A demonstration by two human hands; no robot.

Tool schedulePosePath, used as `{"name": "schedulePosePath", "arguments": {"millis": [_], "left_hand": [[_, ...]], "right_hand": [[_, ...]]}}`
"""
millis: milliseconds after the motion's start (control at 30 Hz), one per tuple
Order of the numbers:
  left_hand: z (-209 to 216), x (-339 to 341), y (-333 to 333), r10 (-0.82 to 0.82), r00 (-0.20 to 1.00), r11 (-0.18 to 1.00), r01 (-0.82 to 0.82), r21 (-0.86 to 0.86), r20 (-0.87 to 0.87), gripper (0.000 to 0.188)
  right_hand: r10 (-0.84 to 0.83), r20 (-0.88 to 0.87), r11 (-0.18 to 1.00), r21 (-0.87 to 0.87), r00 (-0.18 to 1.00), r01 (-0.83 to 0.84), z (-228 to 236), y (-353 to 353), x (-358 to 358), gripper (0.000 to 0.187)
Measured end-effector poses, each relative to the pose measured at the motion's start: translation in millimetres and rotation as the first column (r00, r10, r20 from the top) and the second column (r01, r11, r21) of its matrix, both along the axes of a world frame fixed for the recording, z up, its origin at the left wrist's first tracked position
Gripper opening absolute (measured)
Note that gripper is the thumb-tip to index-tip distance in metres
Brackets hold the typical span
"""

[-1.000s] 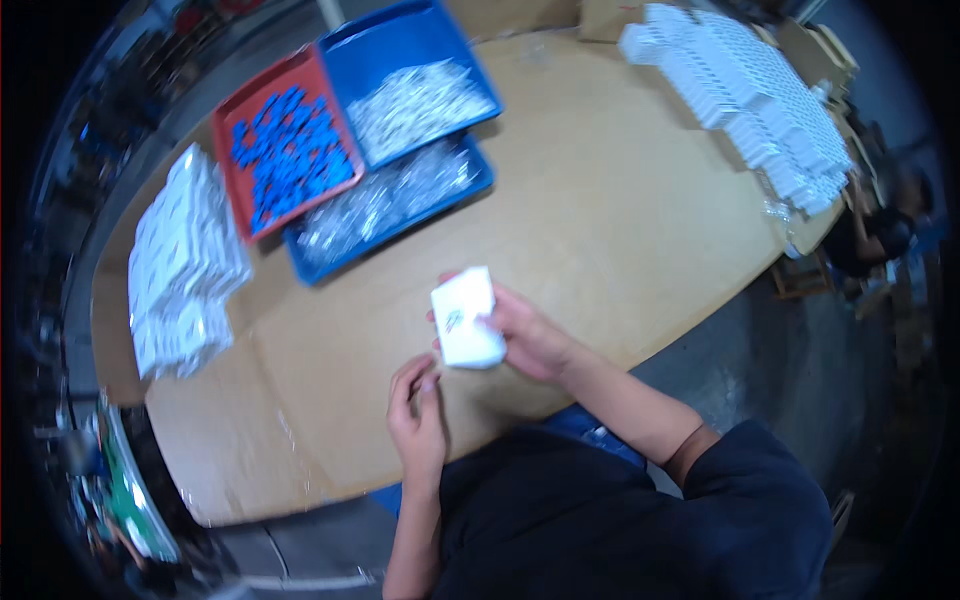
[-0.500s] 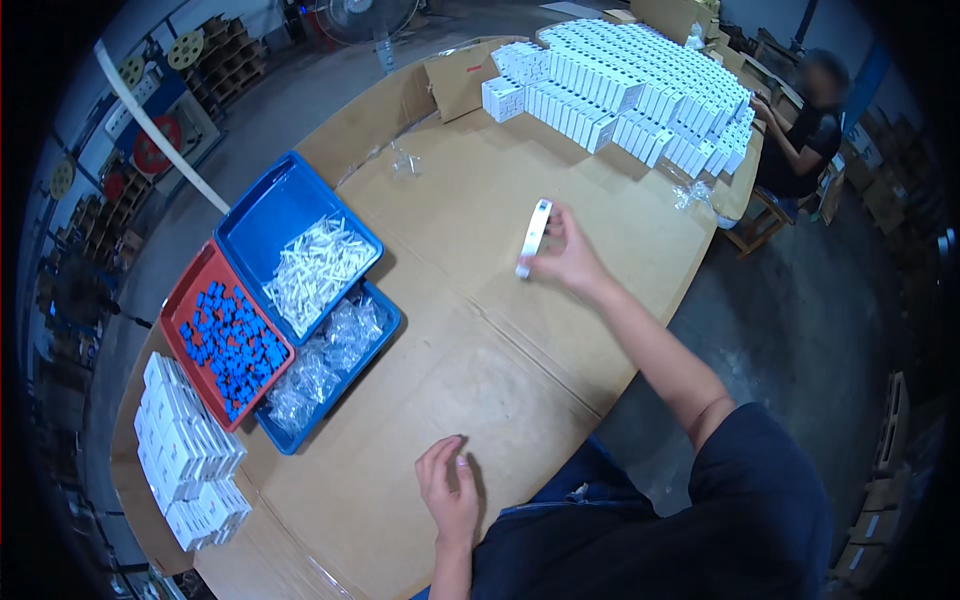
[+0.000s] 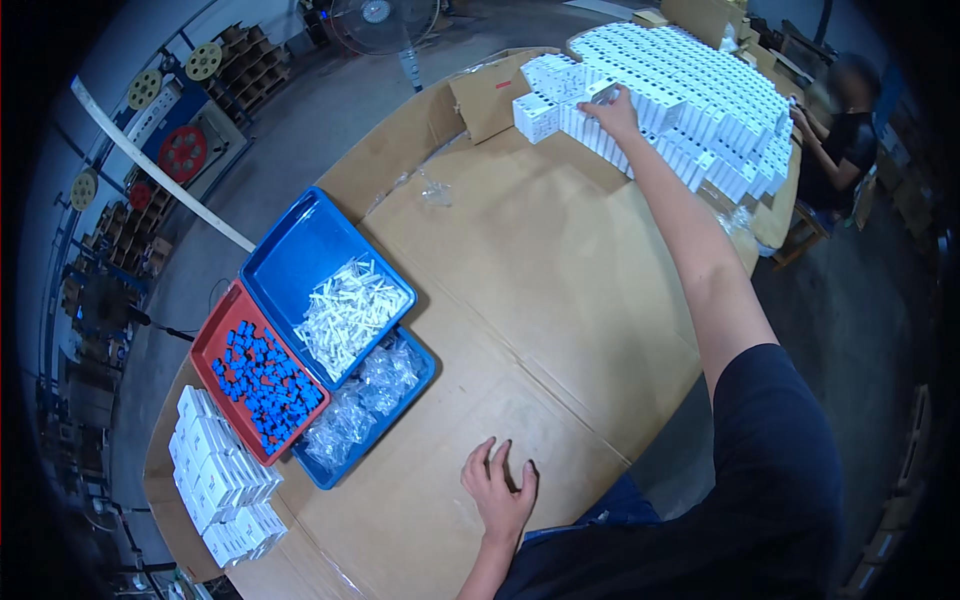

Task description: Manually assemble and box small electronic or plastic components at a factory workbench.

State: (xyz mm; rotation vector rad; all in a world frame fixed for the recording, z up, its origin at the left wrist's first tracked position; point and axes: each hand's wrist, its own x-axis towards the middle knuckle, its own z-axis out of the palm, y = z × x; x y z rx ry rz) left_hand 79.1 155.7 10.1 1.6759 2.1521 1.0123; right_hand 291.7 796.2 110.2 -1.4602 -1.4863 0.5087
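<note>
At the far end of the table, my right hand (image 3: pixel 614 114) grips a small white box (image 3: pixel 604 95) by its ends, set against the front of a large stack of similar white boxes (image 3: pixel 690 100). Its fingers partly cover the box. My left hand (image 3: pixel 502 492) rests over the near part of the cardboard-covered table (image 3: pixel 480 290), fingers spread and nothing in them. To the left of both hands, a blue tray (image 3: pixel 290 235) carries many small white sticks. A red tray (image 3: pixel 215 340) with blue pieces sits beside it, and a lower blue tray (image 3: pixel 420 375) contains clear plastic bags.
Flat white boxes (image 3: pixel 215 470) are piled at the table's left end. A scrap of clear plastic (image 3: pixel 436 192) lies near the raised cardboard edge (image 3: pixel 400 140). Another person (image 3: pixel 850 140) sits beyond the far right of the table. A fan (image 3: pixel 385 20) stands behind.
My right hand has carried the white box forward, from above the table's middle to the big stack. My left hand stays near the front edge, its fingers now more spread. The view has shifted.
</note>
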Motion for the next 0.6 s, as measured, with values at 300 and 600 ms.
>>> {"name": "schedulePosePath", "arguments": {"millis": [300, 600], "left_hand": [[1.1, -1.4, 9.2, -0.025, 0.995, 0.994, 0.014, -0.108, -0.100, 0.062], [-7.5, -4.8, 9.5, -0.058, 0.991, 0.978, 0.033, -0.207, -0.118, 0.064]], "right_hand": [[-0.190, 0.142, 0.982, 0.003, 0.971, 0.191, -15.3, 77.7, -35.3, 0.114], [-0.282, 0.082, 0.935, 0.245, 0.956, 0.255, -53.4, 88.4, -60.6, 0.095]]}}
